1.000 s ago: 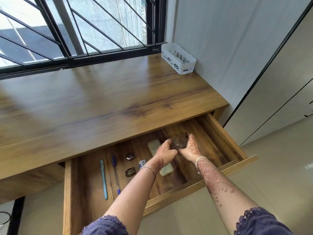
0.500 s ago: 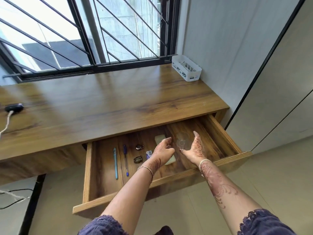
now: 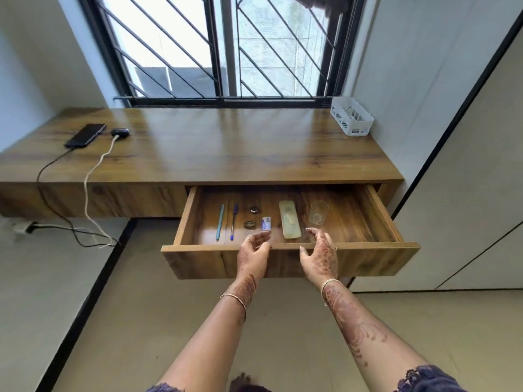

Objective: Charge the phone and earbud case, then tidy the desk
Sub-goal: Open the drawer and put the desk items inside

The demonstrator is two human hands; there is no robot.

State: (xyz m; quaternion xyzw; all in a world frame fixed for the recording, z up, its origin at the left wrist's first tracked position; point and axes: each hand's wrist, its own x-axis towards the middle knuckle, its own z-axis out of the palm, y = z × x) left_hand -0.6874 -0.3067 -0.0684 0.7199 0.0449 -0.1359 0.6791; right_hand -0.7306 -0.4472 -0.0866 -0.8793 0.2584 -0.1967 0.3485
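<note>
A black phone (image 3: 85,135) lies at the desk's far left with a dark cable plugged in. Beside it sits the dark earbud case (image 3: 120,132) with a white cable (image 3: 91,176) attached. The wooden drawer (image 3: 288,261) under the desk (image 3: 215,148) stands pulled out. Inside it lie two pens (image 3: 226,221), two small dark clips (image 3: 252,217), a small card (image 3: 266,222), a pale long case (image 3: 289,219) and a clear glass (image 3: 318,211). My left hand (image 3: 252,254) and my right hand (image 3: 321,254) hover at the drawer's front edge, fingers loosely spread, holding nothing.
A white slotted basket (image 3: 351,120) stands at the desk's back right by the wall. Both cables hang off the desk's left front down to a plug (image 3: 24,227) near the floor. A barred window runs behind the desk; cupboard doors are at the right.
Both hands have let go of the glass and drawn back from inside the drawer to its front edge. The view has pulled back, bringing the phone and earbud case into sight.
</note>
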